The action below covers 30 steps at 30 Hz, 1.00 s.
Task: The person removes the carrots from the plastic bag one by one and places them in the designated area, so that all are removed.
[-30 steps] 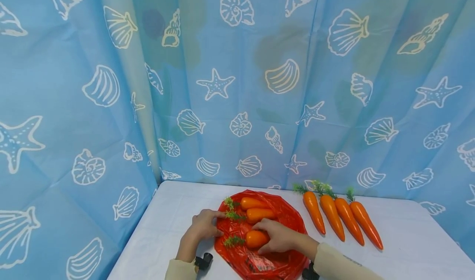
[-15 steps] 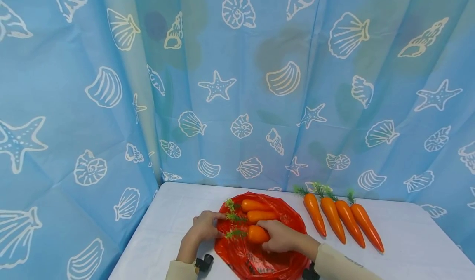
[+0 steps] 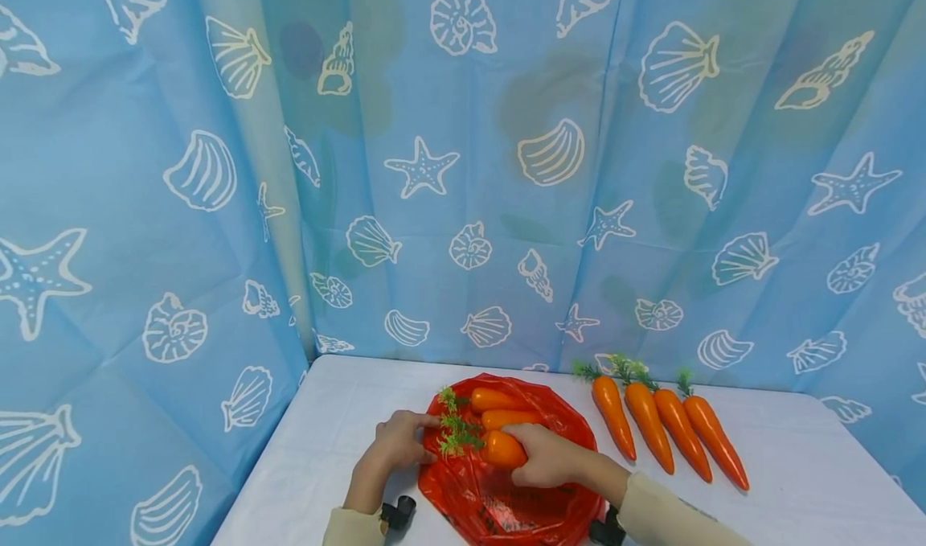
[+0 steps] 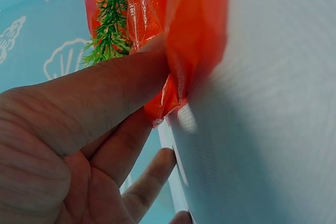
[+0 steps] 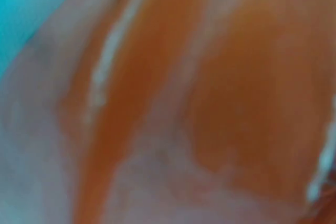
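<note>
A red plastic bag (image 3: 499, 502) lies spread flat on the white table, with two orange carrots (image 3: 493, 400) side by side on its far half. My left hand (image 3: 396, 441) is at the bag's left edge; in the left wrist view its thumb and index finger pinch the red film (image 4: 173, 90). Over the bag, my right hand (image 3: 553, 455) grips a third carrot (image 3: 502, 449) around its body, its leafy green top (image 3: 454, 441) pointing left, close beside the other two. The right wrist view is blurred, mostly orange shapes (image 5: 236, 98), and the fingers' hold is hidden there.
Several more carrots (image 3: 683, 429) lie in a slanted row on the white tablecloth (image 3: 810, 465) to the right of the bag. A blue curtain (image 3: 470, 168) with shell and starfish prints hangs behind the table and along its left side.
My right hand has moved the gripped carrot slightly away from me, up against the two lying on the bag. My left hand has stayed at the bag's edge.
</note>
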Tool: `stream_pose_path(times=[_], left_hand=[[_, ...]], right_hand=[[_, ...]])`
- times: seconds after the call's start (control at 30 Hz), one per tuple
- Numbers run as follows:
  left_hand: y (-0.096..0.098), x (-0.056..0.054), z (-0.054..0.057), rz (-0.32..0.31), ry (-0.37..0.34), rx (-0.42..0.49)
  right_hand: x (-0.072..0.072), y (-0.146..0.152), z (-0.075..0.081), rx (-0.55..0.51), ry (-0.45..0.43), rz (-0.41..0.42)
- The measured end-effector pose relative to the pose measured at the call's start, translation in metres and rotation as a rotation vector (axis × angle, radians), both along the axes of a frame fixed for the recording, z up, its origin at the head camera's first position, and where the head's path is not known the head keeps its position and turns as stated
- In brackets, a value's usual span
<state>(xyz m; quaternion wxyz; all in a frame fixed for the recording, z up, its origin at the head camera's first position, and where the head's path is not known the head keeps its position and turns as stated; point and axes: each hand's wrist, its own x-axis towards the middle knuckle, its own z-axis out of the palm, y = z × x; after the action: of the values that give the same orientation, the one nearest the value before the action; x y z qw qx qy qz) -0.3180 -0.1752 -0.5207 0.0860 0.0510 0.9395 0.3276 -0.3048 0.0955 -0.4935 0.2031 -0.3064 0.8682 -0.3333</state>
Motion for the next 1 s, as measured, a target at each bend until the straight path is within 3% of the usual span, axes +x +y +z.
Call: stream_pose_path(times=[0.23,0.6,0.87,1.0], left_hand=[[0.000,0.001,0.000,-0.017,0.015,-0.017],[-0.001,-0.001,-0.004,-0.032,0.035,-0.021],[0.000,0.000,-0.003,-0.031,0.039,-0.022],[-0.001,0.000,-0.002,-0.039,0.044,-0.022]], right_hand=[[0.006,0.002,0.010,-0.015,-0.006,0.001],[0.017,-0.002,0.018,-0.097,-0.029,-0.066],[0.020,-0.003,0.021,-0.147,0.013,-0.051],[0.022,-0.005,0.025,-0.149,0.031,-0.092]])
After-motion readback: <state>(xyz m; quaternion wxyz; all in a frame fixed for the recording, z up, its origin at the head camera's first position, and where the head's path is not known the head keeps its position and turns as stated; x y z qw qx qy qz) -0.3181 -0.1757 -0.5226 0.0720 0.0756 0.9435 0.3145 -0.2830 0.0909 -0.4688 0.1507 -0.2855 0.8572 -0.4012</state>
